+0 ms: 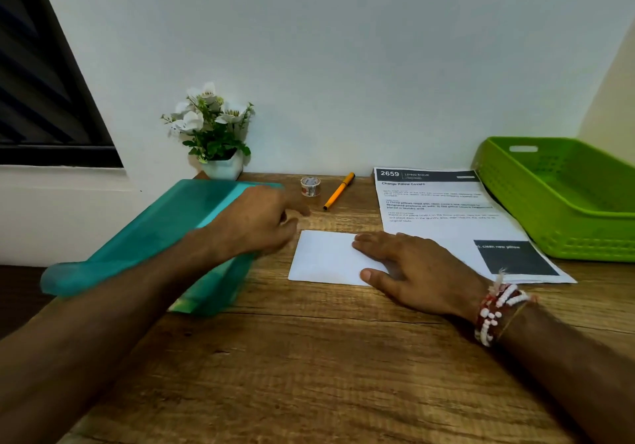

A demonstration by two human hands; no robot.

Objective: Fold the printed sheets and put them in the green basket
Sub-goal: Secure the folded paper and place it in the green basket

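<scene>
While the right hand (419, 271) lies flat on a folded white sheet (319, 258), its fingers (371, 240) are straight and spread, pressing the paper's right part to the tabletop (309, 357); the thumb rests at the sheet's near edge. That sheet sits at mid-table with its blank side up.

Just to its right, partly under the right hand, a printed sheet (446, 227) lies unfolded, with a dark header at its far end and a dark block at its near right corner. The green basket (549, 234) stands at the far right of the tabletop, just beside the printed sheet, and nothing can be seen in it.

At the left, the left hand (254, 223) is blurred, held over the right edge of a teal folder (154, 234). Its fingers are loosely bent and pointing right, with nothing seen in them. The folder hangs partly over the left edge of the tabletop.

Farther back lie a tape roll (310, 186) and, just right of it, an orange pen (339, 191). A potted plant (213, 127) with white flowers stands against the wall at the far left. Beaded bracelets (494, 313) circle the right wrist.
</scene>
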